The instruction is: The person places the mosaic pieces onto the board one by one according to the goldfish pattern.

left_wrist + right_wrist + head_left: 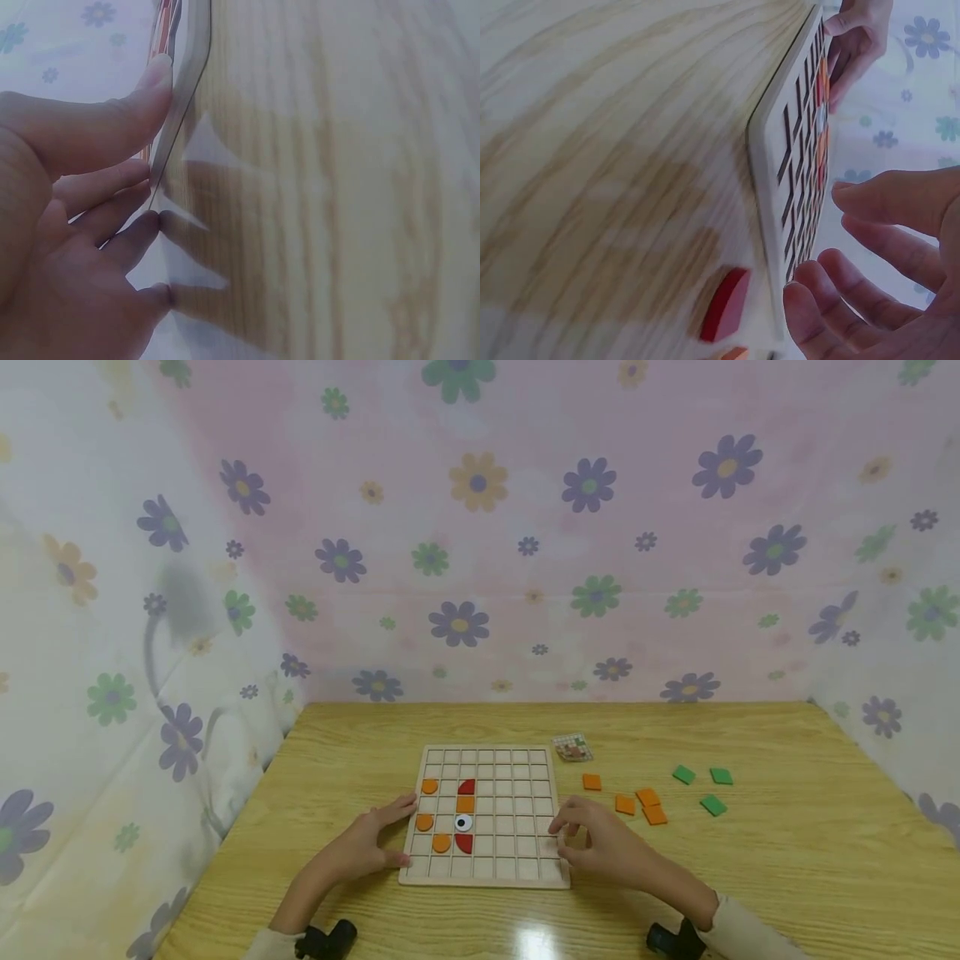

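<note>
A wooden grid board (513, 827) lies on the table between the two hands. Its left columns hold orange discs (441, 842), red quarter-round pieces (464, 843), an orange square (465, 804) and a white disc with a black eye dot (464, 823). My left hand (367, 843) rests at the board's left edge, thumb and fingers spread apart along the rim. My right hand (606, 846) hovers by the right edge with softly bent fingers and nothing between them. In the right wrist view, a red piece (726, 304) lies on the table beside the board, hidden in the head view.
Several orange squares (626, 804) are scattered right of the board, with green squares (713, 805) farther right. A small picture card (572, 747) with a grid pattern lies near the board's top right corner. Flowered cloth (525, 610) stands behind the wooden table (787, 877).
</note>
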The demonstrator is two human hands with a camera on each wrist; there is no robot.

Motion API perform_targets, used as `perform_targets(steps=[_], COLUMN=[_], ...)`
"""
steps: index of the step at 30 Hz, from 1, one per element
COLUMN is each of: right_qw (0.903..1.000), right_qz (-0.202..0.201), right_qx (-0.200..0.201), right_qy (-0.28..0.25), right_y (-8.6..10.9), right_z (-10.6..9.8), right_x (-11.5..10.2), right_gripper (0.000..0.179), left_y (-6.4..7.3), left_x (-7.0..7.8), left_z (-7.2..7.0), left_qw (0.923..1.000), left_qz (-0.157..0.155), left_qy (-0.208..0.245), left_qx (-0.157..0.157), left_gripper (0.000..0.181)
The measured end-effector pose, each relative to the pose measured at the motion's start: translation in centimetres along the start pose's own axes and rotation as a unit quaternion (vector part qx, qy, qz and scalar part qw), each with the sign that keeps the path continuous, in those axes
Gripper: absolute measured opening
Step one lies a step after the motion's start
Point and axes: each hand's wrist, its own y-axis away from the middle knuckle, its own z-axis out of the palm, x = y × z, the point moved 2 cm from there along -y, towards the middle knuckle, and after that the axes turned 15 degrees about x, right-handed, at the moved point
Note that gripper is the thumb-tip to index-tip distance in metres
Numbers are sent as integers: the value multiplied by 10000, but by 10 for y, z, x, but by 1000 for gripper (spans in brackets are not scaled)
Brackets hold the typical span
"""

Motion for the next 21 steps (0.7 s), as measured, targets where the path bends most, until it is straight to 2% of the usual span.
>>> perform_targets(steps=[4,11,21], right_qw=[9999,9970,9908], right_qz=[-30,-438,-96], right_qx=[124,575,914], right_qy=[-5,287,995], right_y=[8,25,40], right_z=[-9,-20,-33], right_x=[11,27,43], right_gripper=[15,16,20], left_y=[0,1,0], left_x=[1,3,0], left_z=[0,-1,1], left_qw=[10000,10000,9999], left_qz=[-31,-24,-96], left_qy=[-18,-76,34], left_qx=[31,38,43], left_gripper=[76,75,75])
